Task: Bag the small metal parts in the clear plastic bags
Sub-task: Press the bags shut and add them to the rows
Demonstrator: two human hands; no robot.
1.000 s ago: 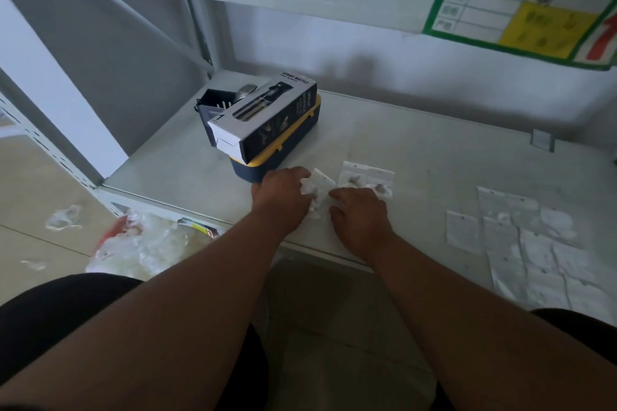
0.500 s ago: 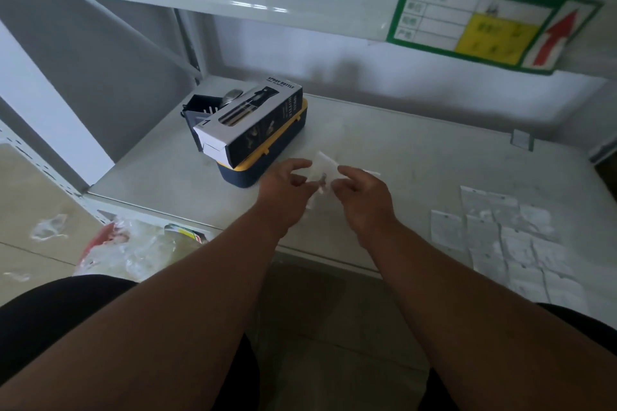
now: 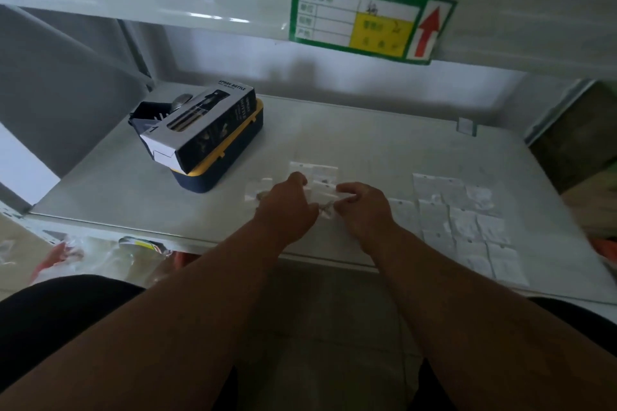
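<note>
My left hand (image 3: 287, 207) and my right hand (image 3: 360, 207) meet over the shelf board (image 3: 367, 143), both pinching one small clear plastic bag (image 3: 325, 202) held between them. A small dark metal part shows through the bag near my fingertips. Just behind it lies another clear bag (image 3: 317, 172) with small metal parts inside. A further clear bag (image 3: 258, 188) with a part lies left of my left hand, partly hidden by it.
Several flat clear bags (image 3: 464, 220) lie in rows at the right of the shelf. A spray-bottle carton (image 3: 203, 125) rests on a blue and yellow box (image 3: 230, 157) at the back left. An upper shelf with a green label (image 3: 367, 17) hangs overhead. Crumpled plastic (image 3: 83, 253) lies below the front edge.
My hands lifted a clear bag off the shelf, then lowered again, now pinching it between them. The camera view shifted right.
</note>
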